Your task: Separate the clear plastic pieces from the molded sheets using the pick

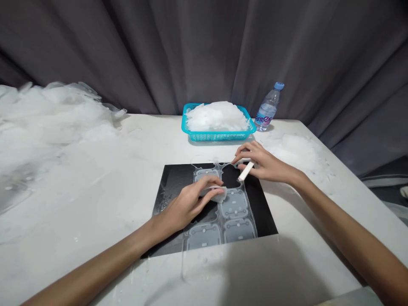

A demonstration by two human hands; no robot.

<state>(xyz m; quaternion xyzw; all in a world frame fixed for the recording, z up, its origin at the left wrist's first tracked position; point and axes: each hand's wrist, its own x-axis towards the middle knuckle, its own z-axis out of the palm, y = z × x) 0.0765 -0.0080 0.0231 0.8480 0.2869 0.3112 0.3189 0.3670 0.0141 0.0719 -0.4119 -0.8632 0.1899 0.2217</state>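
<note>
A translucent moulded sheet [222, 212] with rounded-square pieces lies over a black mat [267, 219], with openings at its upper right and left middle. My left hand [191, 202] is closed on a loose translucent piece [219, 196] above the sheet's left column. At the sheet's upper right, my right hand [258, 161] holds a small white tool [246, 171] slanting down to the left, its fingers bent near the sheet's edge.
Behind the mat stands a blue basket [219, 136] heaped with translucent pieces [218, 117], beside a water bottle [267, 108]. A large translucent pile [51, 114] covers the left back. More pieces [296, 151] lie at right.
</note>
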